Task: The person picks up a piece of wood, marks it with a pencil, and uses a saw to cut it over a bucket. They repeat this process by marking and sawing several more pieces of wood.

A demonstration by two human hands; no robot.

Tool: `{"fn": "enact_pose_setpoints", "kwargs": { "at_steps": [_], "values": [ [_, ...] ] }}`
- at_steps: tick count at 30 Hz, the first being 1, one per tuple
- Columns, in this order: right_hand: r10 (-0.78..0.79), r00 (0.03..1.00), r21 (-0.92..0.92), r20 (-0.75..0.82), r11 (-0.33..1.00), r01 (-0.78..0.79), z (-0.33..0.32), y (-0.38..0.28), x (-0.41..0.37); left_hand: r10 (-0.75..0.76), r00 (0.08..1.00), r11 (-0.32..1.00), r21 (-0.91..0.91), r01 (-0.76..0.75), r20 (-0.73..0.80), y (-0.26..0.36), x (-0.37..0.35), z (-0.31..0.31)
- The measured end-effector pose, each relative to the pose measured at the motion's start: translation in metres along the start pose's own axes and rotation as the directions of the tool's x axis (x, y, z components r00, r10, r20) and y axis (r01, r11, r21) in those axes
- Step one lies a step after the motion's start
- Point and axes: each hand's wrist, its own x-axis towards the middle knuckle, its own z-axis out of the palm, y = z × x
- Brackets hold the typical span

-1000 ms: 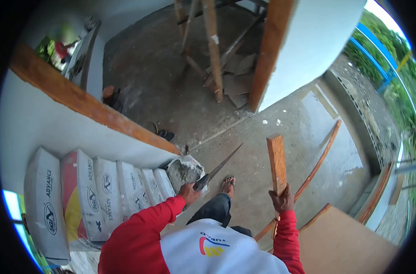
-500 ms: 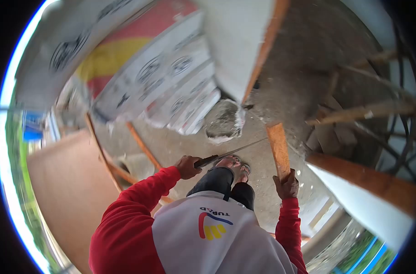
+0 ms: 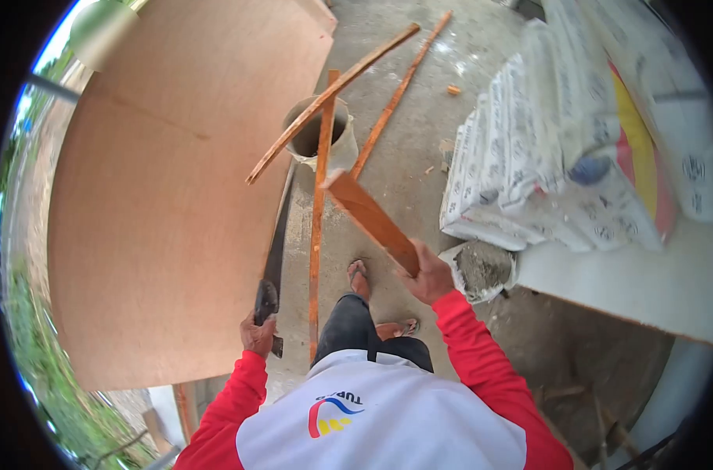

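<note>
My left hand (image 3: 258, 334) is closed round the dark handle of a handsaw (image 3: 276, 251). Its blade points away from me, along the edge of a plywood sheet (image 3: 176, 196). In my right hand (image 3: 430, 276) is a short, reddish-brown wood board (image 3: 374, 222), gripped at its near end and slanting up to the left. Beyond the board's far end stands a pale bucket (image 3: 344, 149). One long wood strip (image 3: 337, 98) lies across the bucket's top, and another strip (image 3: 317, 235) runs from it toward my legs.
White printed sacks (image 3: 544, 157) are stacked at the right. A container of grey cement-like material (image 3: 484, 266) sits in front of them, beside a white panel (image 3: 622, 282). A third strip (image 3: 403, 90) and a small wood offcut (image 3: 453, 90) lie on the concrete floor (image 3: 388, 168).
My view has swung left, so the plywood and bucket now fill the left and centre and the sacks appear at right. Both hands keep hold of the saw and the board.
</note>
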Motion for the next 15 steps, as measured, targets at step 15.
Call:
{"fn": "enact_pose_setpoints", "kwargs": {
  "at_steps": [15],
  "values": [
    [-0.065, 0.709, -0.5, 0.702, 0.664, 0.556, 0.218, -0.066, 0.412, -0.481, 0.776, 0.863, -0.375, 0.338, -0.408, -0.043, 0.006, -0.046]
  ]
}}
